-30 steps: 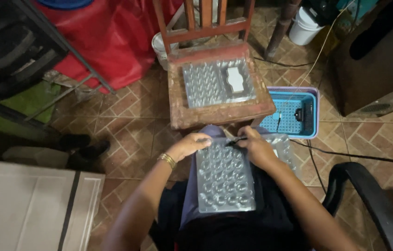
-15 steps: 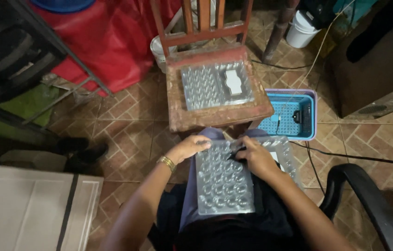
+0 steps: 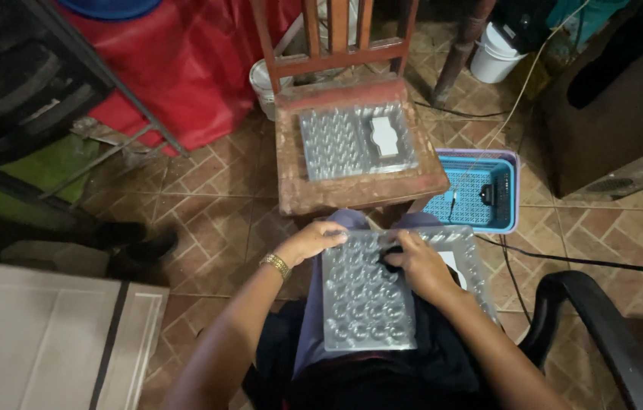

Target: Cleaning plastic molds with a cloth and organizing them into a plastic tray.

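Clear plastic tray [image 3: 367, 304] lies on lap; left hand [image 3: 311, 241] grips its top-left edge, right hand [image 3: 420, 266], which sat nearer tray's top edge approx. 0.5 s ago, now rests w/ fingers pressed on tray surface by a small dark item [image 3: 391, 258], hands slightly apart.

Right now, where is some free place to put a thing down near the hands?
The chair seat has a bare strip left of the clear tray and another along its front edge. The tiled floor left of the chair is open. The lap is crowded: the lap tray and both hands, left and right, fill it.
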